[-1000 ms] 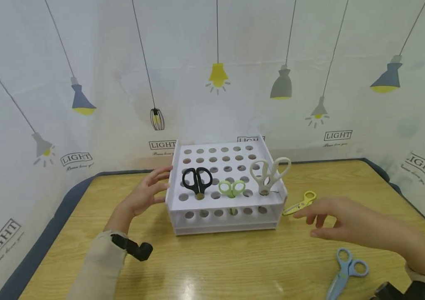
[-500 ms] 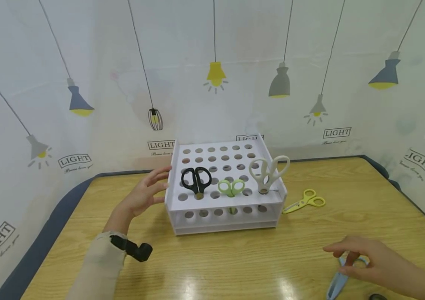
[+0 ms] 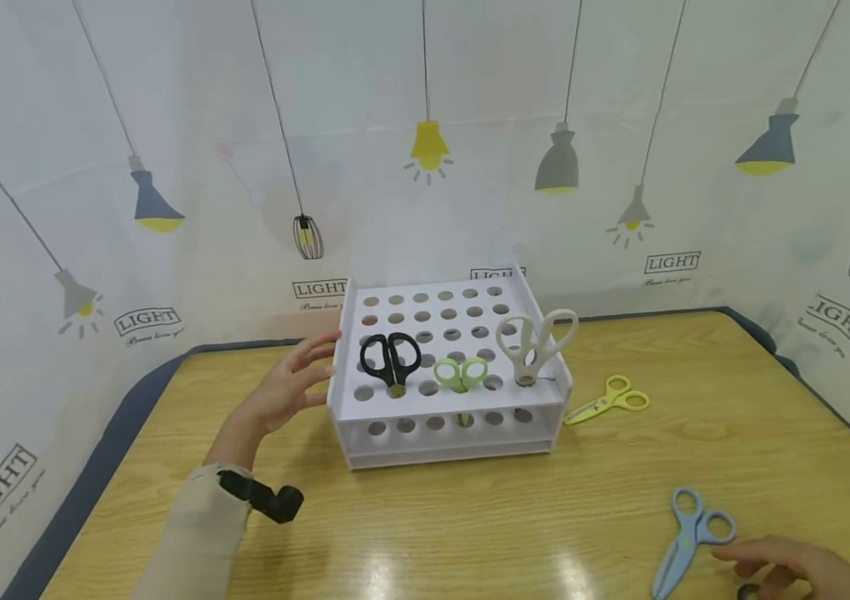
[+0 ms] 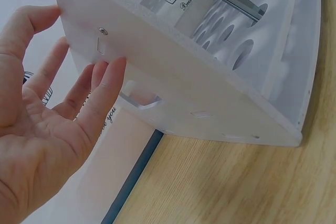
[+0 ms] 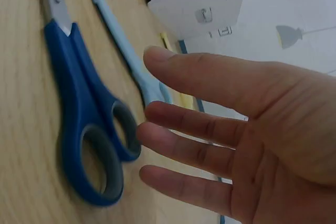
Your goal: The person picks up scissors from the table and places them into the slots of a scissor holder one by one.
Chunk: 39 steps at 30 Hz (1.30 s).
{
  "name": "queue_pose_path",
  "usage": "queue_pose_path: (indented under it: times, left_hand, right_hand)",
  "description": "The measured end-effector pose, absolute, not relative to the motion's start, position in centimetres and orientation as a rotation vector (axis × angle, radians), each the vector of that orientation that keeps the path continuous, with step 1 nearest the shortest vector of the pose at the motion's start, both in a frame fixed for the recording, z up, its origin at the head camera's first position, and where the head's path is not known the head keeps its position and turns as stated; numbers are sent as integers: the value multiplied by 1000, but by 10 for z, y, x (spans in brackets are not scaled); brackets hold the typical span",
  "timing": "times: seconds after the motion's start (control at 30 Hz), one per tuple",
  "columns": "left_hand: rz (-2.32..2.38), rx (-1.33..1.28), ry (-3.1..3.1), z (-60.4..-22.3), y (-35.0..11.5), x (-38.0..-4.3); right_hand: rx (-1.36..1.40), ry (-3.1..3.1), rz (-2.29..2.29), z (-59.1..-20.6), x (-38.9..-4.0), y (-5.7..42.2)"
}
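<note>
Dk-blue scissors [image 5: 77,103] nr R hand [image 5: 273,129], rack [image 4: 178,87] agst L hand [image 4: 47,135]; hands empty, fingers half-spread.

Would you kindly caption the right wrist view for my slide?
A right hand near blue-handled metal scissors and light-blue scissors on a wood-grain table.

Person's left arm [image 3: 192,542] reaches forward from the lower edge of the head view, sleeved to the left wrist [image 3: 237,443]. Left hand [image 3: 286,387] bare, left fingers [image 4: 98,103] spread and lightly bent, left palm [image 4: 44,135] visible in the left wrist view. Right hand [image 3: 807,568] sits low in the right corner of the head view, partly cut off, pointing left, relaxed. Right wrist view: right thumb [image 5: 210,74] extended, gap below it; three right fingers [image 5: 191,148] visible, slightly bent, tips apart.
</note>
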<state>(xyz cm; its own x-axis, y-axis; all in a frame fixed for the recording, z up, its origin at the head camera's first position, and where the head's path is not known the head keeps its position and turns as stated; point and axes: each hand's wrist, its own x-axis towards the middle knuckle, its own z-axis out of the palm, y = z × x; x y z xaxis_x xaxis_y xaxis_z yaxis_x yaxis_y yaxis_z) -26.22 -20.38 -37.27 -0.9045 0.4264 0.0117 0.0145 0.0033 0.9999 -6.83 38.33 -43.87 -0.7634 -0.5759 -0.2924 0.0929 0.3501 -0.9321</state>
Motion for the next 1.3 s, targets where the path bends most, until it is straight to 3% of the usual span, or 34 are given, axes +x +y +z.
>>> queue_pose_path:
  times: [0.1, 0.3, 0.47, 0.97, 1.3]
  left_hand:
    - [1987, 436, 1983, -371, -204, -261]
    - [1998, 426, 1975, -370, -203, -261]
    - [1993, 455, 1980, -370, -203, -261]
    - [1997, 428, 1980, -370, -203, -260]
    - [1984, 430, 1983, -371, -203, -261]
  right_hand:
    - [-335, 2014, -1422, -444, -68, 392]
    - [-531, 2184, -1326, -452, -66, 408]
    - [-517, 2148, -1297, -458, -69, 417]
    - [-741, 2054, -1501, -481, -69, 419]
    - [-718, 2099, -1502, -483, -70, 419]
